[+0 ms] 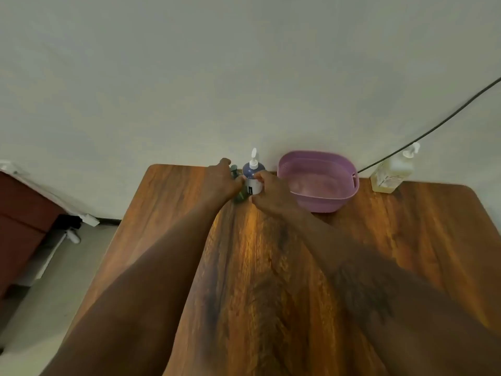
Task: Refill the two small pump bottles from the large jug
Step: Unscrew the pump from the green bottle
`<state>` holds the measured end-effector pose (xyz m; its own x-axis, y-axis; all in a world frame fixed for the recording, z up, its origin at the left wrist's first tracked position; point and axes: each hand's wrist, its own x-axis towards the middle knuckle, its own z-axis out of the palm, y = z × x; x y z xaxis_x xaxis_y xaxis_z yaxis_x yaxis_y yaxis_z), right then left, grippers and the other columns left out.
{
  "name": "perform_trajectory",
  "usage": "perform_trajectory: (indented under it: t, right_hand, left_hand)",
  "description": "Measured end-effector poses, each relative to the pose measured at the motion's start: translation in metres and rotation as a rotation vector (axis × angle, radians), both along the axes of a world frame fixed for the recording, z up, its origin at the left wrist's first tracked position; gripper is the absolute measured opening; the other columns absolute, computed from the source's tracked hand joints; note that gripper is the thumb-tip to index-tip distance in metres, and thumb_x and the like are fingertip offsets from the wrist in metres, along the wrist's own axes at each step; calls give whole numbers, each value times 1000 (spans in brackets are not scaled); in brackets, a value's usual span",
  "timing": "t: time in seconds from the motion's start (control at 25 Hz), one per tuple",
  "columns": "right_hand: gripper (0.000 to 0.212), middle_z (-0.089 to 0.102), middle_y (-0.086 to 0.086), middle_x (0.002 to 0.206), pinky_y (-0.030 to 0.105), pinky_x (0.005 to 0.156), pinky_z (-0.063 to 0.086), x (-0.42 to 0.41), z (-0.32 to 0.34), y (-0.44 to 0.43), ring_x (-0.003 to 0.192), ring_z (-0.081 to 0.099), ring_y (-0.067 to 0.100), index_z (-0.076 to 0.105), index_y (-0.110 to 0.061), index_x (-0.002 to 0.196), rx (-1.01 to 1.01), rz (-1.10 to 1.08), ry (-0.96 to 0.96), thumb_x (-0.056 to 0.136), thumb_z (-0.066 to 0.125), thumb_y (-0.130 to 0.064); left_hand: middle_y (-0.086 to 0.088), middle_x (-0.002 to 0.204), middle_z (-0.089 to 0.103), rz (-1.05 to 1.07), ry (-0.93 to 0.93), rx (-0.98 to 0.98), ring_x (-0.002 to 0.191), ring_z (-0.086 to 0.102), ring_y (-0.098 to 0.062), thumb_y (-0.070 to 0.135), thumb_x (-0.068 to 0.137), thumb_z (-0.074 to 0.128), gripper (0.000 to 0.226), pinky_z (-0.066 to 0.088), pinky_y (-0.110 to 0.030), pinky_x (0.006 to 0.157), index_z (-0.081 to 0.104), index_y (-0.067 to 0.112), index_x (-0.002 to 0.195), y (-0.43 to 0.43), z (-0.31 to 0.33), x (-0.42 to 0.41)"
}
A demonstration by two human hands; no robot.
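Observation:
A small pump bottle (253, 177) with a purple top, a white label and a white pump stands at the table's far edge. My right hand (271, 191) wraps around its right side. A darker, greenish pump bottle (235, 170) stands just left of it, mostly hidden behind my left hand (222, 180), which closes on it. The large jug (393, 170), filled with pale yellow liquid and topped with a white pump, stands at the far right edge, well away from both hands.
A pink plastic basin (320, 181) sits between the small bottles and the jug. A black cable (433, 128) runs along the wall behind the jug. The wooden table (271, 267) ends at the wall; floor and a red-brown piece of furniture (21, 221) lie to the left.

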<state>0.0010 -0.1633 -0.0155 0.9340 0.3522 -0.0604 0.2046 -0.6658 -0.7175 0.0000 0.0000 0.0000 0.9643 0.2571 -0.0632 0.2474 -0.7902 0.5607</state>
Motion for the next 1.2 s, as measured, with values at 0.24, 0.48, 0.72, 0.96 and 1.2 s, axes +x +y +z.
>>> perform_trajectory:
  t: [0.24,0.48,0.72,0.96,1.2]
  right_hand:
    - [67,63,8,135,33,94,55,15,-11,14,119,63,27,49,-14,143,-14,-41,22,84,80,-20]
    - [68,64,7,133,37,99,54,15,-16,19,120,63,27,49,-17,143,-20,-45,32,83,80,-23]
    - [67,62,5,134,31,91,51,-3,-12,15,121,60,23,48,-18,144,52,-54,65,84,78,-25]
    - [40,72,-6,121,33,88,60,-41,-6,-10,107,68,11,69,-24,126,248,-37,-10,90,74,-42]
    - [44,77,-10,98,36,73,62,-85,-29,-42,88,72,5,74,-25,108,280,-168,-124,80,73,-59]
  left_hand:
    - [-6,101,73,16,-101,80,81,59,-13,33,92,69,29,46,-27,69,72,10,110,7,-11,15]
    - [-8,78,73,68,-93,-13,66,67,-18,16,86,68,12,61,-39,65,78,10,83,6,-15,9]
    - [-13,64,69,-3,-141,-107,60,67,-31,10,72,63,14,55,-44,53,73,7,62,-3,1,-18]
    - [-1,58,70,-37,-191,-190,56,69,-17,12,73,65,14,56,-30,49,78,14,68,-27,41,-65]
    - [2,69,73,-59,-235,-277,58,67,1,6,80,71,12,45,-8,50,81,13,80,-73,48,-116]
